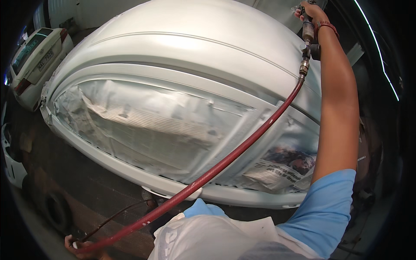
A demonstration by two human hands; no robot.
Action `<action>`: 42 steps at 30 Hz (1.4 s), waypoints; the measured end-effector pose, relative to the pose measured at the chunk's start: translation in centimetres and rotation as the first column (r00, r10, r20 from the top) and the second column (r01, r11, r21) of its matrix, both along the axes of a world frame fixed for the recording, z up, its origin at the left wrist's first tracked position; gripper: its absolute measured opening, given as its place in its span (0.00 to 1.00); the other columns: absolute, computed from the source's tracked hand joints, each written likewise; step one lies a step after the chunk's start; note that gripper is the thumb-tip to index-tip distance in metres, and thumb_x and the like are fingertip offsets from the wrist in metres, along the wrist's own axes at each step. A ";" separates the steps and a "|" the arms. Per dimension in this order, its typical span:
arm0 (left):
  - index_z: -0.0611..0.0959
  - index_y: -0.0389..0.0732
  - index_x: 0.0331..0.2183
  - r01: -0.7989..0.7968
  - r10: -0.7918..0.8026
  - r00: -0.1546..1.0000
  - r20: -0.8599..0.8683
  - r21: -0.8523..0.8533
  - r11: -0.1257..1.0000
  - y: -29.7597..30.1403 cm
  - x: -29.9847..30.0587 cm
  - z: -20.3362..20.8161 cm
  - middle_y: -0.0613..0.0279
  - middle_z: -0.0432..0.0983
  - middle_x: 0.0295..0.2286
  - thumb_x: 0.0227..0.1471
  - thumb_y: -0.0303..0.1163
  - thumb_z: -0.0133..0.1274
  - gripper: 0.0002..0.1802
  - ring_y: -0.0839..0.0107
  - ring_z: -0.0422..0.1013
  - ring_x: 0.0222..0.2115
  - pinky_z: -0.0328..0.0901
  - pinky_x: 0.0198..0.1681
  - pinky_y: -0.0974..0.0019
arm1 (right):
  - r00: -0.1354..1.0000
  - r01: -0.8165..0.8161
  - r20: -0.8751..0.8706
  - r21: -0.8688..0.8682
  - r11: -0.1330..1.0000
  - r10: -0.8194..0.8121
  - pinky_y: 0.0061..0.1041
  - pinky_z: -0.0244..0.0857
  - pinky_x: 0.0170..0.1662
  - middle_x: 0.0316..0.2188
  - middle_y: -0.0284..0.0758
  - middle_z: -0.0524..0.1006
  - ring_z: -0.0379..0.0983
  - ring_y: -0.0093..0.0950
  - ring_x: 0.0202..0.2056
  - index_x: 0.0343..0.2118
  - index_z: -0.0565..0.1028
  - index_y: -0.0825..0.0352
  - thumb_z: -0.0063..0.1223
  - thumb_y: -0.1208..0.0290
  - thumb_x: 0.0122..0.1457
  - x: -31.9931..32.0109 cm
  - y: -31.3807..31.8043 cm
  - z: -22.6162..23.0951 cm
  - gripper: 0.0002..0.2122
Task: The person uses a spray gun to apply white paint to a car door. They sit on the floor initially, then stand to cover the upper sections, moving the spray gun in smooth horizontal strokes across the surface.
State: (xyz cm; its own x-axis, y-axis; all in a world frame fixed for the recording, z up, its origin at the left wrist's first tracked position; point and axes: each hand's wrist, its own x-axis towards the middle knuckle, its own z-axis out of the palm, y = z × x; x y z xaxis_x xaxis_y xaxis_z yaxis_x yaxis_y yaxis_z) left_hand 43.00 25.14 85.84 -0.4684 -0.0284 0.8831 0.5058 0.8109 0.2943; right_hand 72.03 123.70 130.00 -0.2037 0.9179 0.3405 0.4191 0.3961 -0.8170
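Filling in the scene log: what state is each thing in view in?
Bare right hand: closed around the tool
Metal handheld tool: connected to hose; trigger unclear
Bare left hand: closed on hose
Long red hose: extended, slightly bowed
Rounded white car body: windows masked
Wrinkled newspaper sheets: covering windows
White parked car: boot shut

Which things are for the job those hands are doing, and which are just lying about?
Seem to belong to the job:
spray gun, in the right hand
red hose, held in the left hand
pale, rounded car
newspaper covering part of its side

Seem to be just about:
black tyre, lower left
parked white sedan, far left
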 end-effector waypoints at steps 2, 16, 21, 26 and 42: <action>0.79 0.39 0.35 -0.058 0.057 0.998 -0.039 -0.030 0.998 1.4 7.1 0.6 0.55 0.76 0.29 0.72 0.63 0.35 0.36 0.54 0.72 0.30 0.67 0.36 0.51 | 0.936 -0.352 -0.016 -0.071 0.933 0.352 0.30 0.71 0.20 0.26 0.40 0.79 0.78 0.29 0.21 0.39 0.75 0.73 0.40 0.68 0.75 8.3 4.3 0.8 0.14; 0.83 0.41 0.32 0.083 -0.087 0.996 -0.013 -0.192 0.978 9.4 32.3 5.3 0.58 0.77 0.22 0.74 0.59 0.31 0.37 0.58 0.74 0.21 0.67 0.23 0.58 | 0.983 0.184 -0.025 -0.010 0.983 -0.184 0.21 0.74 0.24 0.33 0.38 0.83 0.84 0.28 0.29 0.46 0.75 0.73 0.49 0.60 0.73 43.2 -1.4 0.7 0.16; 0.83 0.41 0.32 0.107 -0.135 0.985 -0.112 -0.227 0.968 11.7 35.4 6.7 0.60 0.77 0.22 0.74 0.58 0.32 0.36 0.61 0.73 0.21 0.67 0.23 0.59 | 0.960 0.263 -0.093 -0.039 0.964 -0.265 0.22 0.73 0.23 0.32 0.39 0.83 0.84 0.28 0.29 0.44 0.75 0.72 0.49 0.61 0.73 53.7 -0.1 0.2 0.16; 0.83 0.41 0.36 0.198 -0.214 0.975 -0.054 -0.219 0.955 13.3 36.9 6.9 0.59 0.78 0.25 0.71 0.55 0.39 0.30 0.61 0.74 0.24 0.69 0.27 0.59 | 0.909 0.399 -0.107 -0.049 0.916 -0.402 0.21 0.71 0.22 0.30 0.37 0.82 0.83 0.28 0.28 0.42 0.76 0.72 0.49 0.60 0.73 61.9 0.3 -1.8 0.16; 0.84 0.39 0.47 0.391 -0.371 0.848 0.378 0.028 0.920 8.9 30.5 2.9 0.57 0.82 0.35 0.62 0.47 0.59 0.22 0.61 0.78 0.35 0.75 0.43 0.57 | 0.897 0.441 -0.011 -0.024 0.897 -0.442 0.26 0.71 0.21 0.28 0.41 0.81 0.81 0.31 0.24 0.41 0.76 0.76 0.50 0.64 0.70 57.9 -5.5 -5.9 0.15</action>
State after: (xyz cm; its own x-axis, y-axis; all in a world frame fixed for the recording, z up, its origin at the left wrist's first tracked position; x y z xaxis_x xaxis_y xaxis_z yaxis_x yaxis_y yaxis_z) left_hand 73.48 34.06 88.76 -0.7246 0.2577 0.6392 0.6403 0.5949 0.4860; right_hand 129.91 118.15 124.10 0.2291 0.9190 0.3209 0.5341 0.1569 -0.8307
